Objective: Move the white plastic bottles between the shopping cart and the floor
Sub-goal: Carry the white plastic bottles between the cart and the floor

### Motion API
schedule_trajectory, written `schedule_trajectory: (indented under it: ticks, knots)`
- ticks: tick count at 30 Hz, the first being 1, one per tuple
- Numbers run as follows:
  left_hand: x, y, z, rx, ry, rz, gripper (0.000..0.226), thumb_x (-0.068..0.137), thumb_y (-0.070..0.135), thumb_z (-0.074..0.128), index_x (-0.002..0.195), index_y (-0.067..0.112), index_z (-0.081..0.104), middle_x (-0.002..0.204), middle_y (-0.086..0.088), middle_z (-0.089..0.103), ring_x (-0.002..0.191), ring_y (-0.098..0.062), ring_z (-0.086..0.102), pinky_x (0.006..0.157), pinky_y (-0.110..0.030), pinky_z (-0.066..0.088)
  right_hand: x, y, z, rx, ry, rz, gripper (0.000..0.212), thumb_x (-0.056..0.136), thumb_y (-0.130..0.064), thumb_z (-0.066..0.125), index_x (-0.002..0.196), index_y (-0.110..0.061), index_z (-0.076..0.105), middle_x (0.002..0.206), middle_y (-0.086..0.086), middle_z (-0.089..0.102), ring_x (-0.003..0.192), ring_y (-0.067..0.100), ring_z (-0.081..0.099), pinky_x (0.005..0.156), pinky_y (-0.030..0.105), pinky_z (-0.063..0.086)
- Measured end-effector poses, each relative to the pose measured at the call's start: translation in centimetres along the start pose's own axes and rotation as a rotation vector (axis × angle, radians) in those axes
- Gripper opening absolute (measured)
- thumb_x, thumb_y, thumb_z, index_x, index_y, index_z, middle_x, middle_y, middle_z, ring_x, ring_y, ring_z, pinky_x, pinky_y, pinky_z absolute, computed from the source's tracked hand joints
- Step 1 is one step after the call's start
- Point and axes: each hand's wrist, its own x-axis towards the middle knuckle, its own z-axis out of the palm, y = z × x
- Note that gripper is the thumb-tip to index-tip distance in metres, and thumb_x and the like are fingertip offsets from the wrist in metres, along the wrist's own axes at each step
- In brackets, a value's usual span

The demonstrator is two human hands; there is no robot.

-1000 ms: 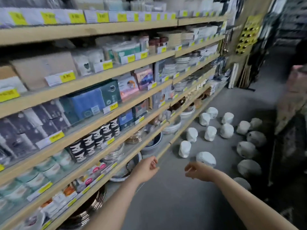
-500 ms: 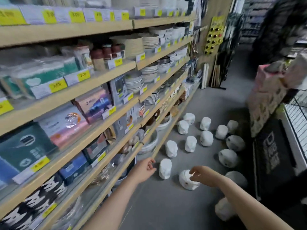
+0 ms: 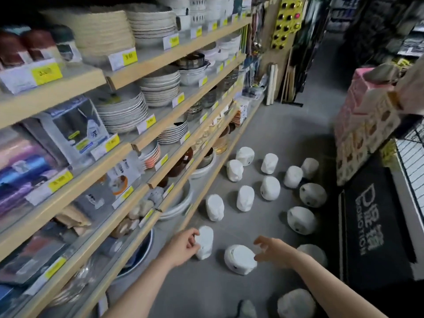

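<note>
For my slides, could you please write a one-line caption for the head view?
Left hand touches an upright white bottle as right hand reaches another on the aisle floor.

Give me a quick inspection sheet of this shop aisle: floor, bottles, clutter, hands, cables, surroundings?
Surface: grey floor, bare between items.
Job's things: many white plastic bottles on the floor, some upright, some on their sides.
Clutter: dark printed mat by the bottles.
Hands: left hand touches the nearest upright bottle; right hand reaches open at the tipped bottle.
Cables: nothing seen.
Surroundings: wooden shelves of plates and bowls; wire cart at right.
</note>
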Motion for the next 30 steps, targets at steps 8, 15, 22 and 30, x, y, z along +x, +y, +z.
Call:
schedule_trajectory:
  ticks: [8, 15, 22, 30]
  knots:
    - [14.1, -2.7, 9.0, 0.081, -0.122, 0.007, 0.06, 0.085, 0.044, 0.06, 0.139, 0.037, 0.034, 0.135, 0.017, 0.038, 0.119, -0.006, 0.045, 0.096, -0.032, 0.043, 13.3, 8.3, 0.4, -0.028, 0.034, -0.017, 0.077, 0.079, -0.045, 0.067, 0.143, -0.031, 0.027, 0.145, 0.0, 0.032, 0.128, 0.021, 0.04, 0.103, 0.031, 0.037]
    - [27.2, -11.9, 25.1, 0.345, -0.298, 0.196, 0.089, 0.084, 0.048, 0.063, 0.146, 0.046, 0.0, 0.156, 0.004, 0.011, 0.141, -0.016, 0.02, 0.115, -0.031, 0.025, 29.5, 17.9, 11.2, 0.009, 0.077, 0.004, 0.096, 0.074, -0.053, 0.07, 0.144, -0.047, 0.004, 0.155, -0.001, 0.005, 0.14, 0.025, 0.023, 0.11, 0.039, 0.032]
    - [37.1, -23.6, 42.3, 0.504, -0.395, 0.368, 0.118, 0.073, 0.049, 0.073, 0.128, 0.061, -0.031, 0.156, -0.004, -0.022, 0.143, -0.025, -0.022, 0.117, -0.046, 0.009, 45.0, 28.6, 26.3, 0.041, 0.168, -0.08, 0.104, 0.069, -0.058, 0.072, 0.137, -0.058, -0.007, 0.158, 0.002, -0.005, 0.145, 0.022, 0.007, 0.115, 0.032, 0.019]
    - [42.5, -27.5, 48.3, 0.228, -0.162, 0.527, 0.093, 0.06, 0.066, 0.062, 0.14, 0.041, 0.022, 0.143, -0.011, 0.02, 0.129, -0.03, 0.032, 0.109, -0.038, 0.031, 51.9, 31.8, 31.6, 0.329, 0.336, -0.289, 0.102, 0.062, -0.043, 0.083, 0.138, -0.048, 0.016, 0.131, 0.003, 0.029, 0.119, -0.001, 0.023, 0.103, -0.001, 0.017]
